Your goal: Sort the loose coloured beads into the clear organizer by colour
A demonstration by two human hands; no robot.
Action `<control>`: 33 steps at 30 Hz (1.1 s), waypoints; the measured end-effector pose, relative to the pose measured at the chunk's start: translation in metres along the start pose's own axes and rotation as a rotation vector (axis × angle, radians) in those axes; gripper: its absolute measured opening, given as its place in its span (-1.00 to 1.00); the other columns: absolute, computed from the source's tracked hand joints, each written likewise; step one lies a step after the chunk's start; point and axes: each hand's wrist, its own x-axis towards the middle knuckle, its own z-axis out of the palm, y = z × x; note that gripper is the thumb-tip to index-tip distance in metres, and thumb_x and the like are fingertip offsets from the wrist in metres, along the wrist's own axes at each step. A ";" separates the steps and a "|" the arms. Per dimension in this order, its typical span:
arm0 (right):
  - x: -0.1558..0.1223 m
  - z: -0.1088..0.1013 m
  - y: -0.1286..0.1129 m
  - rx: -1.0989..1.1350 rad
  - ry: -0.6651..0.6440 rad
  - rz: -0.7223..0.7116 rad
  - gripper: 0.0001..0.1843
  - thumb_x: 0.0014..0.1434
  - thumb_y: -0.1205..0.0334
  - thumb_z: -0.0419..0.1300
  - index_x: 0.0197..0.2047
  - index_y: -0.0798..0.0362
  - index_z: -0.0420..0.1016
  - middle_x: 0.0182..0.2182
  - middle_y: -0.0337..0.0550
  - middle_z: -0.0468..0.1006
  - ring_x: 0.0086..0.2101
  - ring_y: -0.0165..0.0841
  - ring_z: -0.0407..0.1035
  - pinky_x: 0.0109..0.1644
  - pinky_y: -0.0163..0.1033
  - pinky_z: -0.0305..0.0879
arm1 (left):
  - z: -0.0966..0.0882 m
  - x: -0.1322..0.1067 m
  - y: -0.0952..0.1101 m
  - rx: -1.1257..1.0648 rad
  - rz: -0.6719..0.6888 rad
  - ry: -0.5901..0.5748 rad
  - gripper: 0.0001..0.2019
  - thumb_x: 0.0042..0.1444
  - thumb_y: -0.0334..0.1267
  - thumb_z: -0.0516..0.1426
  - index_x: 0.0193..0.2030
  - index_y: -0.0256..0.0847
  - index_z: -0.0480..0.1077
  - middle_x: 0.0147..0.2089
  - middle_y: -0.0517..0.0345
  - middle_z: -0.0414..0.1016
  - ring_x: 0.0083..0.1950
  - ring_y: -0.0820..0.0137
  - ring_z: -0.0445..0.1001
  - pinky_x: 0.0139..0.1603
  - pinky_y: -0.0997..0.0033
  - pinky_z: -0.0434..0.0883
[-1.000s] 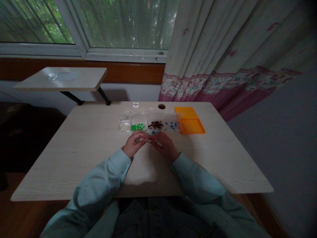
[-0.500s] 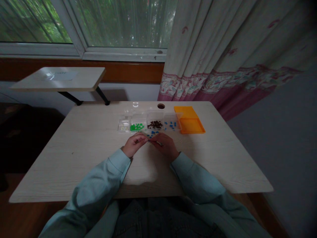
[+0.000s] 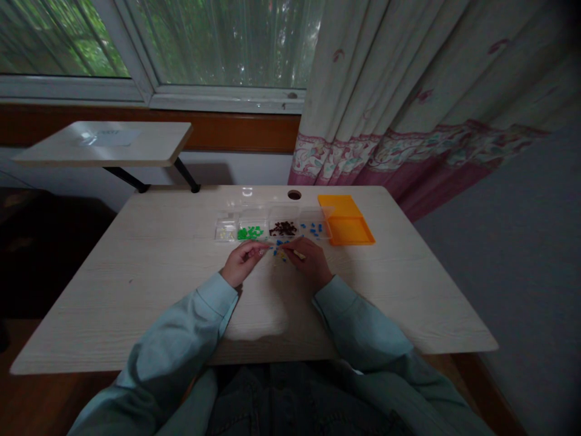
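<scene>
My left hand (image 3: 240, 261) is closed in a pinch over the table, with a small blue piece (image 3: 271, 247) showing at its fingertips. To its right, my right hand (image 3: 314, 261) has its fingers curled round a small tan piece (image 3: 299, 255), partly hidden by them. The fingertips of both hands are close together but apart. Loose blue pieces (image 3: 281, 242) and a few yellowish pieces (image 3: 282, 255) lie on the table between them. Just beyond, clear plastic boxes hold green pieces (image 3: 250, 232), dark brown pieces (image 3: 283, 228) and blue pieces (image 3: 314, 229).
A small clear box (image 3: 226, 230) with pale bits stands at the left end of the row. At the right end lies an open orange case (image 3: 351, 231). A raised shelf (image 3: 154, 145) stands at the table's back left, and a round hole (image 3: 295, 194) pierces the back edge.
My hands have drawn apart slightly, the left one shifting left. More loose blue and yellowish pieces now show between them, and the tan piece in my right hand is plainer to see.
</scene>
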 end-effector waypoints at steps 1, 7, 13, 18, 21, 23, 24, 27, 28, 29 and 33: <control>0.001 -0.005 0.002 -0.023 0.029 0.004 -0.80 0.24 0.22 0.10 -0.16 -0.04 0.56 -0.36 -0.14 0.56 -0.30 -0.33 0.41 -0.17 -0.21 0.36 | -0.001 0.000 -0.001 -0.004 -0.008 0.020 -0.69 0.19 -0.03 0.08 -0.12 -0.18 0.48 -0.20 0.04 0.45 -0.15 0.34 0.39 -0.18 0.35 0.35; 0.006 -0.042 0.037 -0.268 0.281 0.127 -0.76 0.25 0.23 0.08 -0.11 0.06 0.52 -0.24 -0.05 0.56 -0.19 -0.27 0.39 -0.03 -0.14 0.29 | -0.001 0.000 -0.002 0.008 0.001 0.049 -0.70 0.19 -0.04 0.08 -0.15 -0.20 0.48 -0.23 0.05 0.44 -0.19 0.37 0.38 -0.20 0.38 0.33; 0.006 -0.049 0.061 -0.402 0.104 0.149 -0.76 0.24 0.24 0.09 -0.18 0.09 0.57 -0.20 0.00 0.57 -0.16 -0.21 0.36 0.03 -0.08 0.21 | 0.000 -0.001 -0.001 0.122 0.088 -0.006 -0.73 0.22 -0.09 0.05 -0.13 -0.17 0.48 -0.36 0.10 0.35 -0.31 0.40 0.30 -0.29 0.40 0.29; 0.009 -0.050 0.048 -0.339 0.136 0.132 -0.77 0.23 0.20 0.09 -0.18 0.04 0.57 -0.26 -0.06 0.56 -0.19 -0.24 0.37 -0.01 -0.07 0.26 | -0.002 0.001 0.003 0.255 0.166 -0.037 -0.76 0.24 -0.16 0.03 -0.14 -0.17 0.48 -0.35 0.10 0.38 -0.25 0.36 0.33 -0.18 0.34 0.31; 0.006 -0.049 0.044 -0.248 -0.100 0.074 -0.82 0.19 0.20 0.16 -0.19 0.00 0.57 -0.29 -0.11 0.57 -0.20 -0.26 0.38 -0.04 -0.10 0.27 | -0.003 0.001 0.005 0.315 0.208 -0.079 -0.78 0.23 -0.21 0.03 -0.12 -0.17 0.47 -0.30 0.07 0.42 -0.20 0.34 0.34 -0.12 0.30 0.30; 0.003 -0.046 0.044 -0.244 -0.304 0.033 -0.84 0.13 0.25 0.22 -0.20 0.00 0.58 -0.29 -0.12 0.55 -0.21 -0.27 0.37 -0.06 -0.12 0.26 | -0.003 0.001 0.006 0.335 0.228 -0.098 -0.78 0.24 -0.22 0.02 -0.11 -0.17 0.46 -0.27 0.06 0.44 -0.19 0.34 0.35 -0.10 0.28 0.30; 0.002 -0.044 0.043 -0.263 -0.375 0.022 -0.85 0.10 0.28 0.25 -0.21 0.00 0.58 -0.30 -0.12 0.54 -0.21 -0.26 0.37 -0.07 -0.13 0.25 | -0.003 0.001 0.007 0.340 0.234 -0.103 -0.78 0.24 -0.23 0.02 -0.11 -0.17 0.46 -0.27 0.05 0.44 -0.19 0.33 0.35 -0.10 0.28 0.30; 0.000 -0.040 0.041 -0.341 -0.428 0.042 -0.84 0.06 0.33 0.29 -0.24 0.00 0.60 -0.31 -0.10 0.50 -0.22 -0.27 0.34 -0.09 -0.14 0.22 | -0.002 0.001 0.008 0.346 0.242 -0.112 -0.78 0.23 -0.24 0.02 -0.10 -0.17 0.46 -0.27 0.05 0.44 -0.19 0.33 0.35 -0.10 0.27 0.31; -0.001 -0.039 0.041 -0.358 -0.421 0.053 -0.84 0.05 0.34 0.29 -0.24 0.00 0.60 -0.31 -0.11 0.48 -0.23 -0.27 0.33 -0.10 -0.14 0.21 | -0.002 0.001 0.008 0.345 0.243 -0.112 -0.78 0.23 -0.25 0.02 -0.10 -0.17 0.46 -0.27 0.05 0.44 -0.19 0.34 0.35 -0.10 0.27 0.31; 0.000 -0.039 0.040 -0.368 -0.416 0.061 -0.83 0.05 0.35 0.29 -0.23 -0.01 0.60 -0.31 -0.11 0.47 -0.23 -0.28 0.32 -0.11 -0.15 0.21 | -0.002 0.001 0.009 0.343 0.243 -0.111 -0.79 0.23 -0.25 0.02 -0.10 -0.16 0.46 -0.27 0.06 0.44 -0.18 0.34 0.35 -0.09 0.27 0.31; 0.001 -0.040 0.040 -0.383 -0.435 0.078 -0.87 0.06 0.32 0.30 -0.26 0.00 0.60 -0.31 -0.11 0.45 -0.23 -0.29 0.31 -0.12 -0.17 0.20 | -0.002 0.001 0.010 0.344 0.244 -0.113 -0.79 0.23 -0.27 0.02 -0.10 -0.16 0.46 -0.26 0.05 0.44 -0.17 0.33 0.35 -0.08 0.26 0.32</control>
